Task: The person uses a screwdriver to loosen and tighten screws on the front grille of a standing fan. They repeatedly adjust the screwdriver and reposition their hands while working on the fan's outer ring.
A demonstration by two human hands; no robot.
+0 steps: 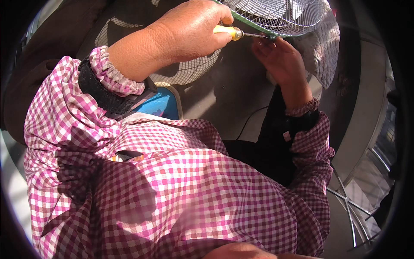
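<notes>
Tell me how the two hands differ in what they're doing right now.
The left hand is closed in a fist around a yellow-handled screwdriver; the right hand holds no tool, its fingers resting at the green rim of the wire fan guard. The left hand sits in bright sunlight, the right hand mostly in shade. Both wear pink checked sleeves and meet at the guard's rim.

Your left hand (pixel 189 30) closes on the glossy yellow plastic handle of a screwdriver (pixel 228 31) with a thin, dull steel shaft. Your right hand (pixel 280 58) touches the round white wire fan guard (pixel 284 15), smooth coated metal with a green rim. Your sleeves are soft, matt pink-and-white checked cloth (pixel 181 181) with gathered cuffs. The grey floor (pixel 233 95) beneath looks matt and slightly rough.
</notes>
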